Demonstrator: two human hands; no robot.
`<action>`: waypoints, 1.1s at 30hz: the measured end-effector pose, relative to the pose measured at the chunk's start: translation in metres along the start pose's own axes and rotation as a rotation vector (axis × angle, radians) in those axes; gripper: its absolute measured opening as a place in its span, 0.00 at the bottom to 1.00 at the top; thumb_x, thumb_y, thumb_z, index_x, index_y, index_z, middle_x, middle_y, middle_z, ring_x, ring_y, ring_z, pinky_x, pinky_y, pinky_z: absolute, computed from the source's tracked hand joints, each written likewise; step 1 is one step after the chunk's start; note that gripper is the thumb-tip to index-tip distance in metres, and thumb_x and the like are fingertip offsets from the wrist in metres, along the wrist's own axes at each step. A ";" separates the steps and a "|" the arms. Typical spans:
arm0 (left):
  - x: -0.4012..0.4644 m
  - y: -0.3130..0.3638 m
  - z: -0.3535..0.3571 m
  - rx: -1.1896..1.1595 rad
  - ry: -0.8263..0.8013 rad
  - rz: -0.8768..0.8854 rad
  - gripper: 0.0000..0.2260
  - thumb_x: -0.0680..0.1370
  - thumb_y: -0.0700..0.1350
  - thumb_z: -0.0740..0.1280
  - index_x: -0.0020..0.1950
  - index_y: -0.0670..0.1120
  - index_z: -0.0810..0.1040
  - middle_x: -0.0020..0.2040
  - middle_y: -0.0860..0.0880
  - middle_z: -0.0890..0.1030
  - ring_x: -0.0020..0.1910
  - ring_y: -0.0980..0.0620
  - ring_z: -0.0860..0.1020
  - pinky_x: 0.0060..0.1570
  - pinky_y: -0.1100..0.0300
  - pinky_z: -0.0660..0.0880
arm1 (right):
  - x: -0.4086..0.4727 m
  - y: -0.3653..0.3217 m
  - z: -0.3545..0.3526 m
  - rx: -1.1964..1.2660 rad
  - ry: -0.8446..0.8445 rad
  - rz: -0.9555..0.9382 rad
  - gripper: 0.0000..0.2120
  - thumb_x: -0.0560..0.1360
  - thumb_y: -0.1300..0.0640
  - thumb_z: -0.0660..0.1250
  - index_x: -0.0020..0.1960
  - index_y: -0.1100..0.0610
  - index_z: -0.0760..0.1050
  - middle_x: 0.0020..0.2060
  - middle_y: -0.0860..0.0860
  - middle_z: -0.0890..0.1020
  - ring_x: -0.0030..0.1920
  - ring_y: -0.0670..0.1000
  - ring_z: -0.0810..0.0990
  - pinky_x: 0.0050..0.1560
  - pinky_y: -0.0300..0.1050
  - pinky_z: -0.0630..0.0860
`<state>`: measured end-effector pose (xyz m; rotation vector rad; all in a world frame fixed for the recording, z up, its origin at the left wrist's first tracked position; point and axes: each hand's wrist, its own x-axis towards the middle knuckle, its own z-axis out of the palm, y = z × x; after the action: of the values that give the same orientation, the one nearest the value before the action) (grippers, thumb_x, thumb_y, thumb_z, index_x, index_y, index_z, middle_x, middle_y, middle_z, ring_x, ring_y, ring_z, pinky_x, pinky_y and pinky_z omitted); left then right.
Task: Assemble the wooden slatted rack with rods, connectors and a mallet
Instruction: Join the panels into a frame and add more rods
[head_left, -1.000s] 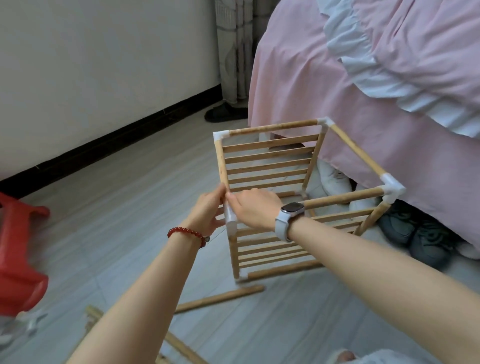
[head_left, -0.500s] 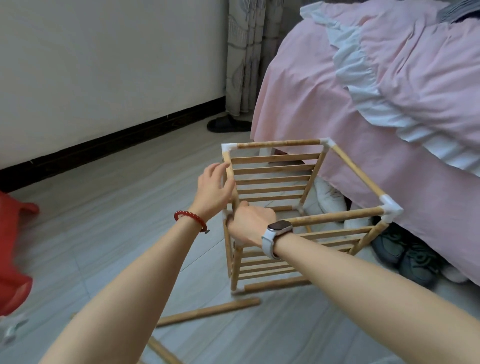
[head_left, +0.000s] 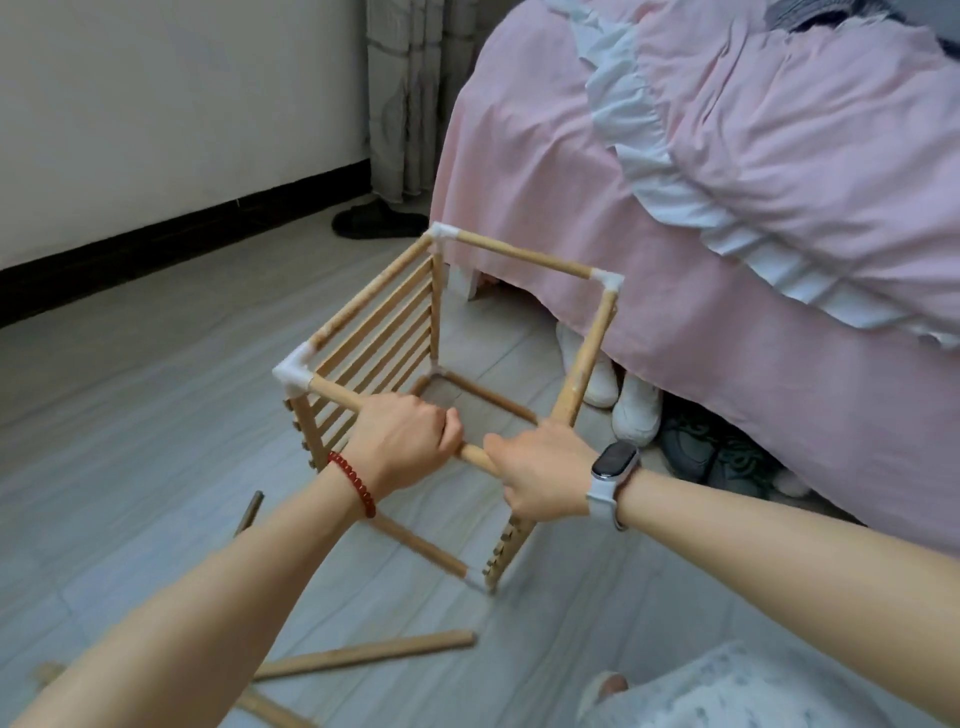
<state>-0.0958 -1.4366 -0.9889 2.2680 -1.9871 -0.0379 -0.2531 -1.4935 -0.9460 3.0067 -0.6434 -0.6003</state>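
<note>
Now, farthest out past the left hand (head_left: 402, 441), a white wall meets a dark skirting board (head_left: 171, 239) above pale grey, wood-grained floor planks (head_left: 130, 395). Below that hand's forearm, loose round wooden rods (head_left: 363, 656) lie on the floor, smooth and light brown, with a darker, thinner stick (head_left: 249, 512) just beside the wrist. A red beaded bracelet (head_left: 353, 483) circles the left wrist.

The left hand curls its fingers round the near top rod (head_left: 472, 454) of the wooden rack (head_left: 395, 332), knuckles up. Up and to its left, a white plastic corner connector (head_left: 293, 370) joins that rod to the slatted side, whose thin flat slats run away from the hands toward a second white connector at the far corner. The rack stands on the floor as an open cube frame right under both hands.

The right hand (head_left: 540, 475) grips the same rod just beside the left, at the near right corner, its fingers wrapped over the joint so the connector there is hidden. A pale grey watch (head_left: 613, 467) with a dark screen sits on that wrist. Beyond the right hand, a pink, softly creased bedspread (head_left: 753, 218) with a white ruffle hangs over white and dark shoes (head_left: 636, 410).

Compared with half a second earlier, the rack has turned: its slatted panel then faced the person, and now it runs away on the left. The left hand, then on an upright post, has come down onto the top rod.
</note>
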 end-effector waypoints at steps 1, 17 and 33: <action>0.000 0.004 -0.004 0.022 -0.028 -0.003 0.23 0.81 0.52 0.48 0.29 0.48 0.68 0.25 0.53 0.68 0.26 0.53 0.70 0.34 0.59 0.70 | 0.002 0.000 0.002 0.011 0.023 0.040 0.06 0.75 0.58 0.58 0.50 0.55 0.62 0.40 0.52 0.78 0.41 0.58 0.77 0.39 0.47 0.58; -0.004 0.040 -0.010 0.064 -0.110 0.060 0.20 0.82 0.48 0.52 0.30 0.49 0.59 0.27 0.52 0.65 0.32 0.48 0.71 0.35 0.56 0.69 | -0.006 0.008 0.017 -0.053 0.218 0.024 0.13 0.79 0.49 0.56 0.48 0.56 0.74 0.42 0.55 0.81 0.44 0.58 0.79 0.38 0.44 0.60; -0.008 0.035 0.017 0.179 -0.081 0.163 0.14 0.82 0.49 0.50 0.38 0.48 0.62 0.29 0.53 0.65 0.31 0.50 0.69 0.30 0.59 0.64 | 0.001 0.004 0.043 0.004 0.223 0.076 0.13 0.78 0.48 0.55 0.49 0.56 0.73 0.43 0.54 0.81 0.45 0.58 0.78 0.39 0.44 0.59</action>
<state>-0.1329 -1.4345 -1.0028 2.2303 -2.2963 0.0670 -0.2700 -1.4940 -0.9861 2.9760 -0.7390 -0.2550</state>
